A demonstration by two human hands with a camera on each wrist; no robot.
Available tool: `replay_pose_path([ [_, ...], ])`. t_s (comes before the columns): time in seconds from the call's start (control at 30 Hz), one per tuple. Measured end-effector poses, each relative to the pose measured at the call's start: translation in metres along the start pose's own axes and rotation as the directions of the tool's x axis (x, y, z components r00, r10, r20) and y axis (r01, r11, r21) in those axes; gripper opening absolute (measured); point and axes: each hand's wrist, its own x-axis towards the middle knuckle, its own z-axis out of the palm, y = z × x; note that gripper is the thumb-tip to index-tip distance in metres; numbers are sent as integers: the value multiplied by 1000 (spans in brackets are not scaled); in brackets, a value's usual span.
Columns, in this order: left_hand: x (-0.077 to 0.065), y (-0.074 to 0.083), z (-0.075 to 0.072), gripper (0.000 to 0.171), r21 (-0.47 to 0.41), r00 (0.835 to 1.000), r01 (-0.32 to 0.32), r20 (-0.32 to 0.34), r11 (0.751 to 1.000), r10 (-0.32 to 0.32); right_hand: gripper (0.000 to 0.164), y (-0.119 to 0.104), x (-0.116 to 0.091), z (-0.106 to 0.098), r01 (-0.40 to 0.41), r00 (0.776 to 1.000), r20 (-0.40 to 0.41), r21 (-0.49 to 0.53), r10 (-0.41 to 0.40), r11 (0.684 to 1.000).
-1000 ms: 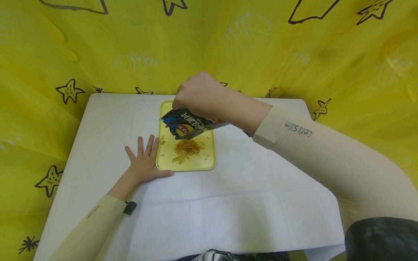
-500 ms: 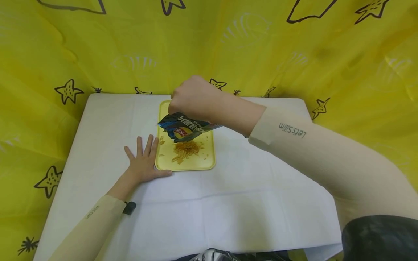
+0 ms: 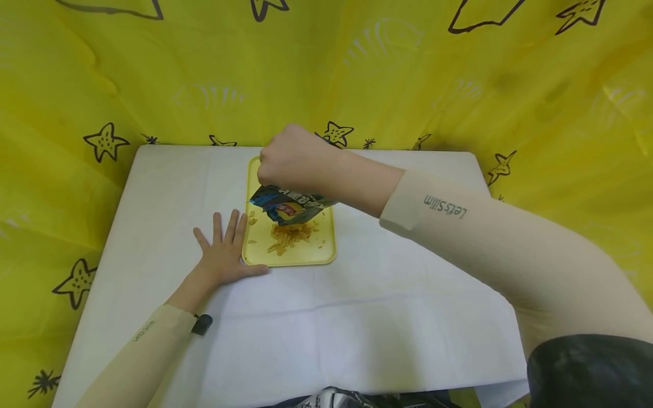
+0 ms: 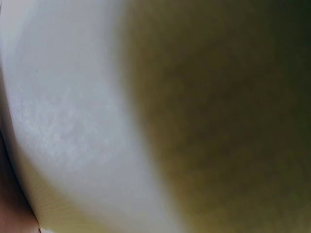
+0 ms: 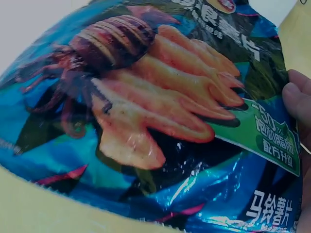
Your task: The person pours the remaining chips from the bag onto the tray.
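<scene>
My right hand (image 3: 288,156) grips a dark blue potato chip bag (image 3: 293,205) by its far end, tilted low over a yellow tray (image 3: 306,259). In the right wrist view the chip bag (image 5: 155,87) fills most of the picture, printed with a grilled squid, and a fingertip (image 5: 297,99) shows at its right edge. Under the bag a small heap of broken chips (image 3: 285,238) lies on the tray, with crumbs scattered around. My left hand (image 3: 221,260) rests spread on the table, its thumb along the tray's near left corner. The left wrist view is blurred and hides that hand's fingers.
A white cloth covers the table (image 3: 388,317). Behind it hangs a yellow curtain (image 3: 306,68) with starfish drawings. At the near edge, a shiny silver and black item (image 3: 331,398) is partly cut off by the frame.
My right hand and the chip bag have shifted a little to the left and toward me over the tray. The left hand stays where it was, and the chip heap looks much the same.
</scene>
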Motion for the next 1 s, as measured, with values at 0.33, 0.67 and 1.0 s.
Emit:
replay_pose_path([
  [0.33, 0, 0, -1, 131, 4, 1000, -3, 3, 1000, 3, 13, 2, -1, -5, -42, 999, 35, 38, 40, 998],
  [0.67, 0, -1, -1, 130, 8, 1000, -6, 4, 1000, 6, 14, 2, -2, -4, -11, 1000, -10, 24, 11, 1000],
  [1.0, 1, -1, 1, 131, -1, 1000, -4, -10, 1000, 4, 18, 1, -1, -7, 1, 1000, -17, 14, -1, 1000],
])
